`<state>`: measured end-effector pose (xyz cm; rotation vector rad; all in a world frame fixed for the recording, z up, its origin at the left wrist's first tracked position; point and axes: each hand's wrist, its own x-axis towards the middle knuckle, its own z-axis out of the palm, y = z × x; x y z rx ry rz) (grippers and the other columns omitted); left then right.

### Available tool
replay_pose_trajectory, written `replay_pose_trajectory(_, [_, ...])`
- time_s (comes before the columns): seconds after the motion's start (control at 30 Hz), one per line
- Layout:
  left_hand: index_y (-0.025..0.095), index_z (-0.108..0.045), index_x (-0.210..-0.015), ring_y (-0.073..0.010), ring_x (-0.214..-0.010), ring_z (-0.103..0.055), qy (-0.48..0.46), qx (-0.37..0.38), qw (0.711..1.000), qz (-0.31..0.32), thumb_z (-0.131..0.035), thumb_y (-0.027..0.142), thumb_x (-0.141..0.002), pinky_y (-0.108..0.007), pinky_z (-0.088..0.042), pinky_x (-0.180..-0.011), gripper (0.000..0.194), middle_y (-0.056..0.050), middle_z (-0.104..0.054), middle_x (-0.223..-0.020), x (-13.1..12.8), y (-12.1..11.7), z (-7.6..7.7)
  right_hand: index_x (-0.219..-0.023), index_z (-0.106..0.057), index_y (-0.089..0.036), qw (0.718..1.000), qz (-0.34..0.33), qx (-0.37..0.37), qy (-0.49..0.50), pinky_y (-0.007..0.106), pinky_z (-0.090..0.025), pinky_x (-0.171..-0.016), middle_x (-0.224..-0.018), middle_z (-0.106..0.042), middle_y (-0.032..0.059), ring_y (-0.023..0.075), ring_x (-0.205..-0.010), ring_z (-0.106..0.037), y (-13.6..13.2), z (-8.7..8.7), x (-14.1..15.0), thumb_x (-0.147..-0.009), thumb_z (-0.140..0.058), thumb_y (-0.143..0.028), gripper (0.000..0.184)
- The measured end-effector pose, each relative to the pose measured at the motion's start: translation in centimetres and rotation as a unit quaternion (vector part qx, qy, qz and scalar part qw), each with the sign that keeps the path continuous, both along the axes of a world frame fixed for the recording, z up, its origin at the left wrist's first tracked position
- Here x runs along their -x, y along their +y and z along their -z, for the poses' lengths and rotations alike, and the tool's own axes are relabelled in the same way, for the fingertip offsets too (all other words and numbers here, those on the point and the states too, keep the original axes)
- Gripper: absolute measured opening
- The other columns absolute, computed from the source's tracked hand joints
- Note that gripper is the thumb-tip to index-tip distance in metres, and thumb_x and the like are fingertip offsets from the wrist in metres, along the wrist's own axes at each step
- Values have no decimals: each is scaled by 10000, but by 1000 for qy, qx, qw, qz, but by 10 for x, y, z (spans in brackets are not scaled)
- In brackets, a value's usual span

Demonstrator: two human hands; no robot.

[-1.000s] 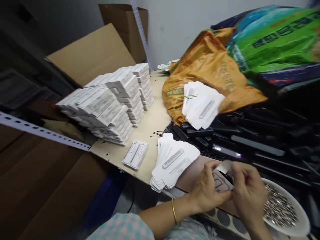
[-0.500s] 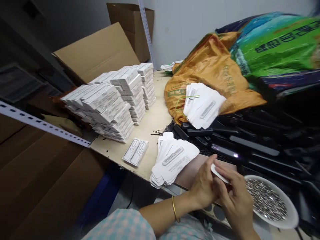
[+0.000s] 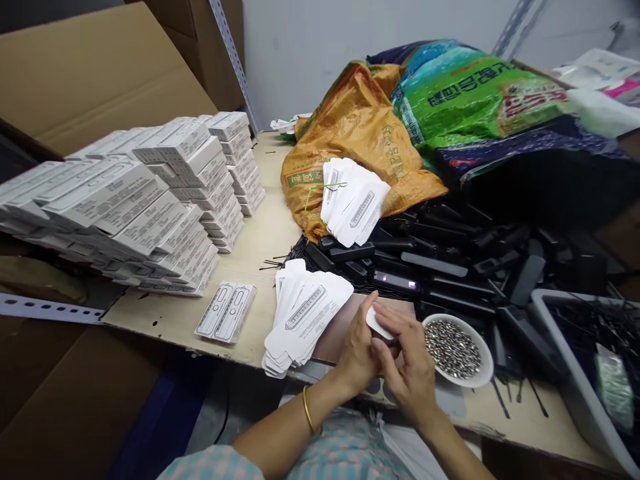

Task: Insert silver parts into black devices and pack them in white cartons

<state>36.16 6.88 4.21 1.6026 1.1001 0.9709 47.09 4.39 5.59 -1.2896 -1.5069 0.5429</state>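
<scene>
Carton (image 3: pixel 379 325), white, mostly hidden: held between left hand (image 3: pixel 359 357) and right hand (image 3: pixel 411 360), both closed narrowly around it. Fanned card blanks (image 3: pixel 307 317): laid just left of the hands. White bowl (image 3: pixel 488 365), filled with metal pieces (image 3: pixel 453 348): set just right of them. Paired boxes (image 3: pixel 226 312): placed farther left; stacked boxes (image 3: pixel 170 200) beyond. Black elongated parts (image 3: pixel 353 253): heaped ahead.

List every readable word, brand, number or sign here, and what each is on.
No text reads clearly.
Green sack: dark and red characters, too blurred.
Orange sack: faint characters, unreadable.
Stacked white boxes: print too small.
Flat white cards: print too small.
Held white card: no lettering visible.
</scene>
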Motion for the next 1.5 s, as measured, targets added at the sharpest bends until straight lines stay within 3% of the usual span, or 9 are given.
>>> replay_pose_trajectory(0.23, [173, -257, -1438, -246, -1407, -318, 36, 6, 999, 19, -674, 339, -806, -452, -259, -1169, 775, -152, -355, -1502, 4, 2, -2, -1163, -569, -255, 979, -87, 81, 164, 399, -506, -928, -1167, -651, 80, 225, -1091, -621, 15, 2, -26, -937, -496, -286, 239])
replay_pose_trajectory(0.33, [180, -224, -1456, -238, -1415, -302, 41, -3, 998, 44, -667, 263, -796, -454, -243, -1175, 799, -149, -342, -1511, 3, 3, -2, -1069, -617, -255, 981, -109, 84, 136, 372, -512, -907, -1114, -664, 65, 220, -1082, -617, 27, 3, -35, -889, -584, -282, 185])
replay_pose_trajectory(0.57, [180, -187, -1487, -289, -1401, -326, 24, -10, 999, 42, -633, 259, -820, -486, -289, -1156, 806, -168, -318, -1525, -1, 4, 1, -983, -648, -243, 998, -47, 12, 37, 396, -503, -862, -1060, -672, 71, 238, -1021, -624, 18, 6, -19, -883, -577, -263, 125])
replay_pose_trajectory(0.73, [195, -177, -1482, -265, -1420, -291, 34, -10, 998, 43, -607, 280, -847, -490, -260, -1170, 771, -161, -298, -1535, -1, 5, 3, -1022, -608, -221, 995, 79, 32, 49, 373, -514, -809, -992, -683, 68, 221, -954, -642, 12, 4, -4, -924, -524, -285, 144])
replay_pose_trajectory(0.9, [200, -156, -1483, -262, -1401, -327, 36, -33, 998, 47, -578, 286, -872, -489, -304, -1152, 748, -160, -314, -1525, -1, 3, 6, -988, -637, -225, 997, 49, -61, 0, 358, -525, -801, -961, -692, 52, 201, -921, -651, 12, 5, -4, -915, -536, -210, 126])
replay_pose_trajectory(1.03, [182, -168, -1474, -266, -1397, -332, 43, -35, 998, 38, -582, 324, -870, -483, -313, -1150, 746, -168, -325, -1516, -4, 2, 8, -1010, -630, -223, 998, 62, -18, -11, 327, -538, -754, -964, -697, 45, 189, -880, -666, 13, 3, -8, -916, -548, -240, 127])
replay_pose_trajectory(1.27, [155, -171, -1472, -272, -1395, -334, 36, -43, 998, 21, -478, 312, -918, -498, -310, -1144, 653, -184, -333, -1505, -4, 2, 9, -1046, -655, -233, 998, 18, -47, -30, 397, -512, -871, -1057, -688, 63, 225, -1009, -637, 9, 4, -4, -915, -517, -210, 191])
replay_pose_trajectory(1.4, [131, -184, -1456, -274, -1344, -410, 38, -28, 998, 31, -595, 333, -843, -461, -368, -1108, 765, -198, -378, -1475, -10, -1, 3, -1237, -584, -229, 997, 2, -74, -10, 518, -386, -1036, -1265, -603, 94, 282, -1226, -516, -4, 22, -2, -911, -512, -237, 334])
replay_pose_trajectory(1.5, [126, -325, -1364, -274, -1164, -572, 71, 8, 997, -2, -721, 337, -721, -409, -490, -972, 783, -181, -560, -1291, -2, 4, -14, -1299, -540, -220, 999, -20, 3, 43, 552, -343, -1059, -1353, -542, 109, 309, -1264, -483, -12, 30, -13, -918, -494, -330, 399])
